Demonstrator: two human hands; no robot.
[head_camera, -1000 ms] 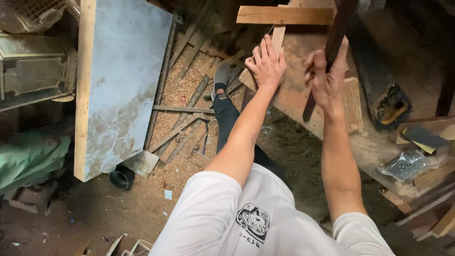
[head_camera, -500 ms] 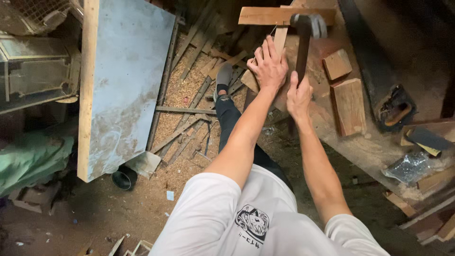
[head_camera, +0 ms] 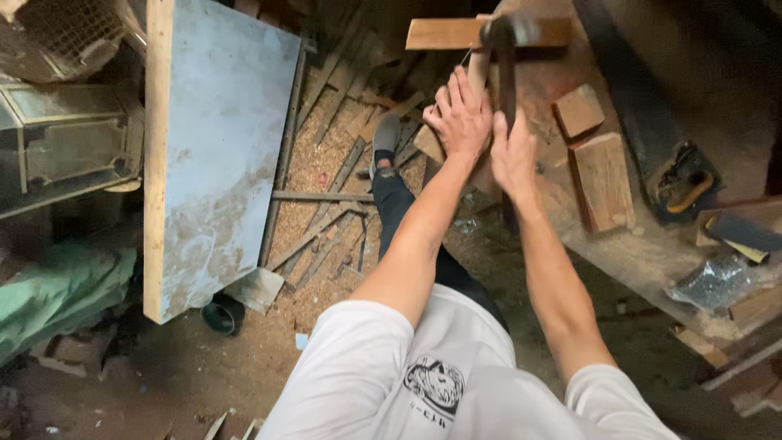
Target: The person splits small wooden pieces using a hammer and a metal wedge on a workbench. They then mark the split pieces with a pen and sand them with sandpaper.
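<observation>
Seen from above, a person in a white printed T-shirt (head_camera: 423,383) works at a rough, dust-coated wooden bench (head_camera: 643,244) that fills the 2 o'clock quarter of the view. The right hand (head_camera: 513,159) is wrapped tight around the dark handle of a hammer (head_camera: 505,65), whose blurred metal head sits at 12 o'clock directly over a flat, pale horizontal wooden batten (head_camera: 444,33). The left hand (head_camera: 460,122), just beside the right at its 10 o'clock, lies with fingers spread, palm down, pressing on an upright narrow wooden strip (head_camera: 479,65) that meets the batten in a T; it grips nothing closed. Two squared reddish wood blocks (head_camera: 599,175) rest on the bench at 3 o'clock from the hands, the smaller above the larger, well apart from the fingers. Farther toward 3 o'clock lies a dark power saw with a yellow-trimmed handle (head_camera: 680,183), and below it a crumpled shiny plastic bag (head_camera: 717,281). The person's dark trouser leg and grey shoe (head_camera: 385,138) stand at 9 o'clock from the hands on a floor thick with sawdust and splintered wood offcuts (head_camera: 326,187). A large grey, stained panel edged with a pale timber frame (head_camera: 220,147) leans at 9 o'clock, with a green tarpaulin (head_camera: 57,289) bunched at 8 o'clock
</observation>
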